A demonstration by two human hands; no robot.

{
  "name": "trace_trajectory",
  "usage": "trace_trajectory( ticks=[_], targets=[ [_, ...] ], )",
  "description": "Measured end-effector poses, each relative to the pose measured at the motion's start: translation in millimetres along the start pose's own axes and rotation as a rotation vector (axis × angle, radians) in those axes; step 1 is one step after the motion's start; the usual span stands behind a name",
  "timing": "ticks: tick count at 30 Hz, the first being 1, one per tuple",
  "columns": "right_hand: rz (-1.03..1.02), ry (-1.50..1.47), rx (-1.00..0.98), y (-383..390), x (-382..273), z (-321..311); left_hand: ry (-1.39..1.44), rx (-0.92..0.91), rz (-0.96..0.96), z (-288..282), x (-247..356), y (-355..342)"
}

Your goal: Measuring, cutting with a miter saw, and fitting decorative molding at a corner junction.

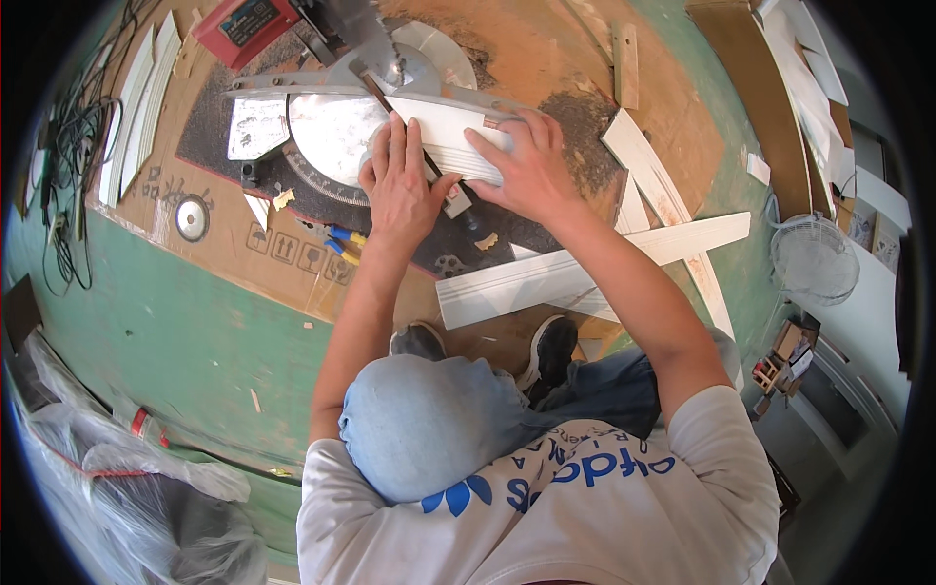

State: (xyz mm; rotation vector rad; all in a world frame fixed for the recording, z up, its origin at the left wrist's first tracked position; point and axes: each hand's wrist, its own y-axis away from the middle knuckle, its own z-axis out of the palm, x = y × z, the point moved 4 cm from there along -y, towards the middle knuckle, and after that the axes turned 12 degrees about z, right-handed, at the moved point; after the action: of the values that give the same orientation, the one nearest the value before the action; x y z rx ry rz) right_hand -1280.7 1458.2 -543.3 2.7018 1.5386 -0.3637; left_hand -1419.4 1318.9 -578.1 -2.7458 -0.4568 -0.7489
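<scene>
Grip of the left hand [402, 200]: fingers straight and close to one another, laid over the left part of the white board [439, 125]; thumb spread away toward the near edge. Whether this thumb and the fingers pinch the board, you cannot tell. Grip of the right hand [536, 175]: partly closed on the right part of the same board, thumb low at the near edge, index finger across the upper face, remaining fingers bent over the right end. The two hands stand close together but apart.

The white board is a short length with a smooth, pale upper face and narrow parallel lines along its near side. It lies on the silver round plate [331, 132] of the saw [249, 29], just on the near side of the metal fence [283, 83]. A narrow dark strip [370, 86] runs diagonally from the fence area toward the near side, passing beside the left fingers. The toothed blade [356, 34] stands beyond the fence, apart from both hands.

Loose white boards [546, 281] lie crossed to the right of the saw. Blue-and-yellow tool handles [344, 237] lie to the left of the left forearm. A round metal disc [192, 217] rests on the cardboard [283, 278], which covers part of the green floor [195, 322].
</scene>
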Motion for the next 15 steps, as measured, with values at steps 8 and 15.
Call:
trace_trajectory(
  ticks=[8,15],
  targets=[
    [0.006,0.035,0.038,1,0,3,0.1,0.023,0.026,-29,-22,1],
    [0.004,0.032,0.026,4,4,9,0.441,0.635,-0.14,-227,-58,-73]
  ],
)
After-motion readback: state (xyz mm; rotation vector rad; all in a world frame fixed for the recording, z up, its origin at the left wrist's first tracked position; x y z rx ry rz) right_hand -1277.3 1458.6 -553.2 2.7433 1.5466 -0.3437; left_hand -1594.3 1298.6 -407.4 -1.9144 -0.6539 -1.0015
